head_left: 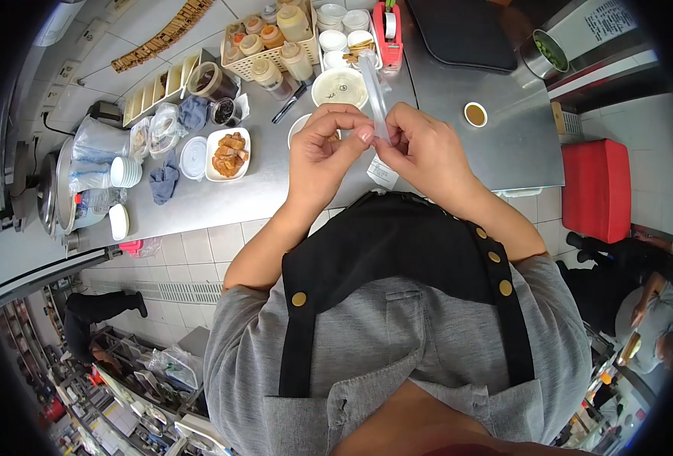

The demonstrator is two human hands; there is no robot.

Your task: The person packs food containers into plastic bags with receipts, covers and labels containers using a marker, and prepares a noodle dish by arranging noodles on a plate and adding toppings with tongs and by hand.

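Grey shirt (pixel 268 342) and black apron (pixel 397 228) fill the near view; both forearms stretch forward to the steel counter (pixel 496 144). Right hand (pixel 420 144) pinches a clear plastic strip (pixel 372 85) standing up between the hands; left hand (pixel 329 140) is pinched closed beside its lower end, its hold unclear. Behind the left hand, a white bowl (pixel 295 129) is partly blocked; sauce bottles (pixel 295 61) stand beyond.

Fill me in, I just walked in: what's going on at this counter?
A person in a black apron is at a steel counter. The right hand pinches a clear plastic strip, perhaps a folded bag; the left hand has its fingertips close beside its lower end. A printed slip lies below them. Off to the left, browned food pieces sit in a white tray.
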